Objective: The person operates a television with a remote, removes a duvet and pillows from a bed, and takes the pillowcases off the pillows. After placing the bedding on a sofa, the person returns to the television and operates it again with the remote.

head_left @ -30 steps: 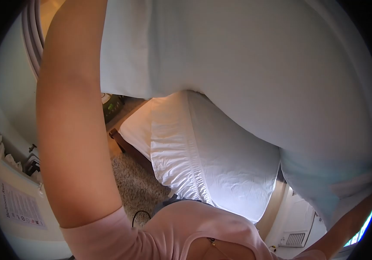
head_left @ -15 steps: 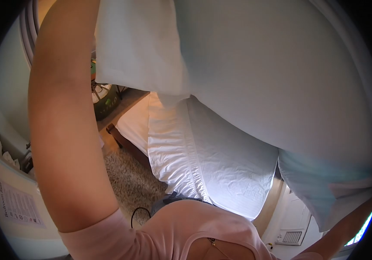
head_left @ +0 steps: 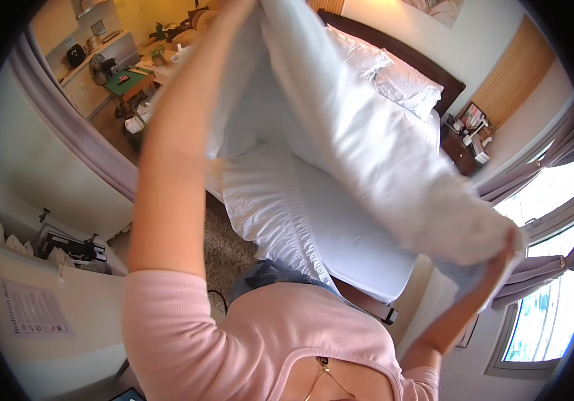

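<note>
White sheet (head_left: 380, 167) billows above the mattress (head_left: 360, 244)
Its edge is gripped in the closed right hand (head_left: 503, 257); the left hand is out of view, its grip impossible to tell; the mattress lies below and left of the right-hand grip, the pillows (head_left: 407, 83) farther ahead

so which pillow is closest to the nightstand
The right-hand pillow, by the right end of the headboard; the left-hand pillow lies farther from the nightstand.
</note>
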Tool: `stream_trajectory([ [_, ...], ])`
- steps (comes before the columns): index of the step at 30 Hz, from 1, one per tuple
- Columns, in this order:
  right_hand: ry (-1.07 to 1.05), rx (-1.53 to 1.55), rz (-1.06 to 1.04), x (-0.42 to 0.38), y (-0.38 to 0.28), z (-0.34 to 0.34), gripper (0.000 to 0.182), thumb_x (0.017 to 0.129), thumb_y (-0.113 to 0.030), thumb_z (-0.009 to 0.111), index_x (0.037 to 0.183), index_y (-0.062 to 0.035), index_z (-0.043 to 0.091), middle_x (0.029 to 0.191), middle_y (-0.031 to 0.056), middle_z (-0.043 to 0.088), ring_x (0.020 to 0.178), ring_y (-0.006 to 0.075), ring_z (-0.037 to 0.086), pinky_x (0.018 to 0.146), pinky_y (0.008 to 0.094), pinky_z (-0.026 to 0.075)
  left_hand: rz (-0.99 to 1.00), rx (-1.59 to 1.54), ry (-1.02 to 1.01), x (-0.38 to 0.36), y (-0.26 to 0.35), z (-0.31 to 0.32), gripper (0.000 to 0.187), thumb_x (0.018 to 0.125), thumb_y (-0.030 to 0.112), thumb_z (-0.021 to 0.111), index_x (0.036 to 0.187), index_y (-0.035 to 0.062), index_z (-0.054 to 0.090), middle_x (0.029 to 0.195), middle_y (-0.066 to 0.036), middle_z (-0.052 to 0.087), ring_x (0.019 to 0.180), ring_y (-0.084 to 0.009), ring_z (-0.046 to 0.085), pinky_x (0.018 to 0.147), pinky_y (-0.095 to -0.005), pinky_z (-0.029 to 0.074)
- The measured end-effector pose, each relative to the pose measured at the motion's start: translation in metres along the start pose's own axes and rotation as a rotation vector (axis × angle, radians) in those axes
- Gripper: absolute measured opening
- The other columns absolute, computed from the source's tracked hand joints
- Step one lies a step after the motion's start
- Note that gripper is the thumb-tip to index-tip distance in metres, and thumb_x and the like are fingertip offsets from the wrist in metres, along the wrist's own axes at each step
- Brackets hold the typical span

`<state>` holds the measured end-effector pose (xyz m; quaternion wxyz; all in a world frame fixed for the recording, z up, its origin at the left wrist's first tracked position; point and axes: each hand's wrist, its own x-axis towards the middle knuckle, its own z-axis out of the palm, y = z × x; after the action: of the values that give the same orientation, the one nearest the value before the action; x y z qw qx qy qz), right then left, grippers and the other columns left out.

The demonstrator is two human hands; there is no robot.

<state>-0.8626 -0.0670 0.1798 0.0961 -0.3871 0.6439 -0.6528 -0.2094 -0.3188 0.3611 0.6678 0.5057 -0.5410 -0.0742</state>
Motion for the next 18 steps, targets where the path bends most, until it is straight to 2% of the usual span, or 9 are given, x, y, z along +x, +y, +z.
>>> stream_trajectory([
  [1, 0.058, -0.064, 0.259, -0.074, -0.027, 0.064, 0.051, 0.077, -0.039, 0.061, 0.107, 0.0009, 0.054, 0.099, 0.0106, 0.058, 0.09, 0.0167, 0.053, 0.08, 0.0295, 0.042, -0.087, 0.022, -0.036, -0.025, -0.032, 0.04, 0.016, 0.082, 0.01, 0.046, 0.092, 0.005, 0.058, 0.083, -0.012, 0.062, 0.071, -0.0212, 0.06, 0.062, -0.0345, 0.049],
  [2, -0.005, -0.145, -0.066, -0.097, 0.005, 0.092, 0.048, 0.075, -0.038, 0.063, 0.102, 0.0015, 0.057, 0.091, 0.0098, 0.06, 0.081, 0.0139, 0.053, 0.073, 0.0269, 0.043, -0.03, -0.174, -0.285, -0.032, -0.112, 0.11, 0.024, 0.08, 0.025, 0.047, 0.094, 0.0088, 0.06, 0.087, -0.012, 0.062, 0.083, -0.0234, 0.06, 0.072, -0.0365, 0.047],
  [4, -0.222, -0.108, 0.126, -0.165, -0.018, 0.154, 0.038, 0.075, -0.034, 0.064, 0.088, 0.0014, 0.061, 0.067, 0.0052, 0.058, 0.06, 0.0129, 0.05, 0.059, 0.0261, 0.04, 0.165, -0.281, -0.335, -0.175, -0.045, 0.151, 0.018, 0.081, 0.012, 0.044, 0.082, 0.0085, 0.062, 0.079, -0.008, 0.061, 0.075, -0.0168, 0.058, 0.069, -0.0297, 0.046],
  [5, -0.347, -0.094, -0.061, -0.174, 0.022, 0.176, 0.036, 0.075, -0.034, 0.065, 0.083, 0.0012, 0.062, 0.062, 0.0046, 0.056, 0.06, 0.0119, 0.05, 0.058, 0.0241, 0.039, 0.252, -0.404, -0.416, -0.228, -0.033, 0.171, 0.015, 0.078, 0.011, 0.046, 0.08, 0.0093, 0.061, 0.075, -0.007, 0.06, 0.074, -0.014, 0.057, 0.067, -0.0301, 0.045],
  [10, -0.36, 0.194, 0.341, -0.228, 0.074, 0.233, 0.039, 0.078, -0.031, 0.061, 0.097, 0.0014, 0.054, 0.086, 0.0092, 0.054, 0.077, 0.0156, 0.051, 0.069, 0.0276, 0.041, 0.622, -0.22, -1.229, -0.439, 0.003, 0.194, 0.014, 0.071, 0.008, 0.053, 0.083, 0.0095, 0.059, 0.08, -0.009, 0.061, 0.075, -0.026, 0.057, 0.076, -0.0386, 0.041],
  [11, -0.298, 0.255, 0.405, -0.229, 0.078, 0.236, 0.04, 0.078, -0.031, 0.06, 0.1, 0.0015, 0.053, 0.091, 0.0102, 0.053, 0.08, 0.0164, 0.052, 0.072, 0.0284, 0.042, 0.802, -0.351, -1.278, -0.431, -0.002, 0.175, 0.012, 0.075, 0.01, 0.054, 0.085, 0.01, 0.06, 0.09, -0.006, 0.061, 0.092, -0.0239, 0.057, 0.091, -0.0382, 0.037],
  [14, -0.112, 0.376, 0.477, -0.204, 0.08, 0.237, 0.043, 0.08, -0.029, 0.058, 0.109, 0.0016, 0.049, 0.105, 0.013, 0.052, 0.091, 0.0186, 0.053, 0.079, 0.0305, 0.043, 0.651, -0.405, -0.871, -0.387, -0.048, 0.148, 0.024, 0.074, 0.007, 0.054, 0.098, 0.0122, 0.059, 0.108, -0.007, 0.054, 0.109, -0.0243, 0.047, 0.094, -0.039, 0.034],
  [16, -0.005, 0.375, 0.429, -0.168, 0.069, 0.227, 0.045, 0.081, -0.028, 0.057, 0.113, 0.0017, 0.046, 0.11, 0.0139, 0.051, 0.095, 0.0196, 0.052, 0.082, 0.0314, 0.043, 0.454, -0.311, -0.887, -0.345, -0.119, 0.129, 0.034, 0.074, 0.008, 0.057, 0.107, 0.0127, 0.055, 0.112, -0.01, 0.051, 0.109, -0.025, 0.045, 0.093, -0.0379, 0.034],
  [18, 0.069, 0.296, 0.313, -0.124, 0.045, 0.207, 0.045, 0.081, -0.028, 0.056, 0.114, 0.0016, 0.045, 0.112, 0.0138, 0.049, 0.097, 0.0201, 0.051, 0.084, 0.0318, 0.042, -0.066, -0.162, -0.964, -0.313, -0.209, 0.101, 0.034, 0.073, 0.007, 0.057, 0.107, 0.0085, 0.055, 0.102, -0.011, 0.056, 0.089, -0.0267, 0.053, 0.083, -0.0336, 0.042],
])
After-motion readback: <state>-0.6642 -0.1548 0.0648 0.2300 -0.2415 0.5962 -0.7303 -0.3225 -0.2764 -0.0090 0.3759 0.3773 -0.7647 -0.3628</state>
